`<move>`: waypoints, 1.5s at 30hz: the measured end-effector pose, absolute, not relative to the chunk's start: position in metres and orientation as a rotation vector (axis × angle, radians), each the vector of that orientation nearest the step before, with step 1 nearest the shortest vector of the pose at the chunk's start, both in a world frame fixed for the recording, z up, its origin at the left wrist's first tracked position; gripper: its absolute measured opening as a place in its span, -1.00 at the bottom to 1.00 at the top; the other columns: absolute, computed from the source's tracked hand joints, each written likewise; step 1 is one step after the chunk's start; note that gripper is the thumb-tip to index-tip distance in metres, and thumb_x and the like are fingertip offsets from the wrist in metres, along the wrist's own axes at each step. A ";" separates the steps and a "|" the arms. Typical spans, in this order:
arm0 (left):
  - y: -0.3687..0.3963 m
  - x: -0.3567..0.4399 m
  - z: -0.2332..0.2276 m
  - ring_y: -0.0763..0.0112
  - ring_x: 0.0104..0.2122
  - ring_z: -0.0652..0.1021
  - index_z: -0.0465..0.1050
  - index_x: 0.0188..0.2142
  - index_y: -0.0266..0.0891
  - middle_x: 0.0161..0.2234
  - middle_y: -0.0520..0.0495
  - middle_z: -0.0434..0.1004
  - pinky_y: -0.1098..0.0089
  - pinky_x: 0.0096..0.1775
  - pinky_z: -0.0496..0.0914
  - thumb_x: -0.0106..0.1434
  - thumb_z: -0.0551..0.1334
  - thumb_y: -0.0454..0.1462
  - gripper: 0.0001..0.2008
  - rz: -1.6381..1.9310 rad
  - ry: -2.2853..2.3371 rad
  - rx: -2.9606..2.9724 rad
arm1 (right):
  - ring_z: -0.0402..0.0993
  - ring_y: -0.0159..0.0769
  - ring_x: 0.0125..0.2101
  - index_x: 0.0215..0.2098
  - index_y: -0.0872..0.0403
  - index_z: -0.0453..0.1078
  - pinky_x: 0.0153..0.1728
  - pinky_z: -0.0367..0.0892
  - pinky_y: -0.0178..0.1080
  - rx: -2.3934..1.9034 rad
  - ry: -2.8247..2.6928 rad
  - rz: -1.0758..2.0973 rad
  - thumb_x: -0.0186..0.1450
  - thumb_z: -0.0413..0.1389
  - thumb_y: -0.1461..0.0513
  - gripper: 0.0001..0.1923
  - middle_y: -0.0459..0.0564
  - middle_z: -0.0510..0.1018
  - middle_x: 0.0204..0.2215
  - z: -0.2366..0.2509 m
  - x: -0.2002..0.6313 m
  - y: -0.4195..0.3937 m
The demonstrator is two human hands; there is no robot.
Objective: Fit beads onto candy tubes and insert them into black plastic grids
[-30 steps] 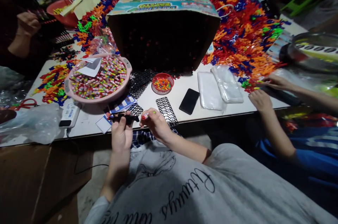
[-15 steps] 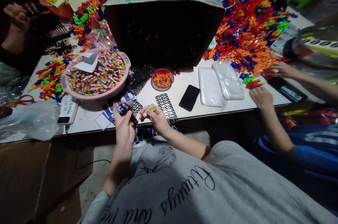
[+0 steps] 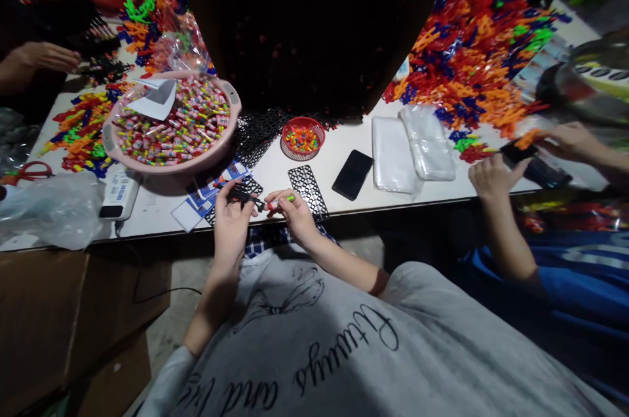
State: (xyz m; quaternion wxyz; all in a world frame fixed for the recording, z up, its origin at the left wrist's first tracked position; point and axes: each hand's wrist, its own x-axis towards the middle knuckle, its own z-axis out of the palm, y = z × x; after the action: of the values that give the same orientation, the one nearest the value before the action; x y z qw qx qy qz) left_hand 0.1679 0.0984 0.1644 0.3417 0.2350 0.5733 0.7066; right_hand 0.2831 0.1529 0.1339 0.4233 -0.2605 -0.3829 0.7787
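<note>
My left hand [image 3: 230, 223] pinches a black plastic grid piece [image 3: 244, 197] steady at the worktop [image 3: 314, 184] edge; my right hand [image 3: 295, 215] pinches a small candy roll [image 3: 279, 202] against it.

Phone [image 3: 352, 174] lies on table [image 3: 162, 214], right of candy basin [image 3: 171, 132]

A black plastic lattice piece [image 3: 244, 196] with a matt finish is gripped by the left hand [image 3: 230, 225], and a small glossy wrapped candy [image 3: 280, 202] by the right hand [image 3: 295, 217]. The pink basin [image 3: 113, 158] is seen as smooth plastic, the phone [image 3: 352, 174] as glossy black, the clear bags [image 3: 411, 153] as shiny film, and the table [image 3: 157, 214] as matt white
</note>
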 end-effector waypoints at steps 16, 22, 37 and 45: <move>0.102 0.174 0.154 0.38 -0.13 0.55 -0.52 0.37 -0.05 -0.10 -0.12 0.46 0.34 0.02 0.41 0.03 0.45 -0.26 0.24 1.989 1.707 0.655 | 0.48 -0.37 -0.42 -0.39 0.04 0.29 -0.39 0.50 -0.26 -0.548 -0.747 2.246 0.12 0.29 -0.08 -0.58 -0.07 0.58 -0.30 0.134 0.277 0.144; 0.107 0.178 0.148 0.47 -0.26 0.48 -0.12 0.32 -0.02 -0.25 0.03 0.37 0.47 -0.14 0.41 0.00 0.46 -0.16 0.02 2.044 1.653 0.574 | 0.52 -0.33 -0.30 -0.37 0.04 0.28 -0.34 0.51 -0.26 -0.545 -0.733 2.240 0.15 0.28 -0.06 -0.59 -0.05 0.58 -0.27 0.133 0.275 0.141; 0.103 0.189 0.145 0.43 -0.26 0.41 -0.23 0.29 -0.03 -0.25 0.02 0.23 0.35 -0.11 0.41 0.10 0.36 0.01 -0.04 2.225 2.074 0.809 | 0.55 -0.32 -0.28 -0.34 0.06 0.29 -0.19 0.54 -0.17 -0.559 -0.675 2.246 0.12 0.31 -0.07 -0.56 -0.06 0.59 -0.32 0.145 0.266 0.137; 0.097 0.206 0.162 0.54 -0.39 0.37 0.00 0.23 0.06 -0.24 0.07 0.19 0.41 -0.23 0.44 0.09 0.41 -0.09 -0.19 2.426 1.821 0.795 | 0.57 -0.30 -0.29 -0.28 0.02 0.29 -0.22 0.53 -0.20 -0.542 -0.783 2.047 0.14 0.29 -0.08 -0.57 -0.08 0.61 -0.34 0.147 0.266 0.126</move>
State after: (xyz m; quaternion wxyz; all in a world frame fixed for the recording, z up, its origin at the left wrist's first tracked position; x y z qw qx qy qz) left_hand 0.2061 0.0974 0.1623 0.0028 0.2535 0.5807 0.7737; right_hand 0.2658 0.1257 0.1467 0.4277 -0.2170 -0.3136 0.8195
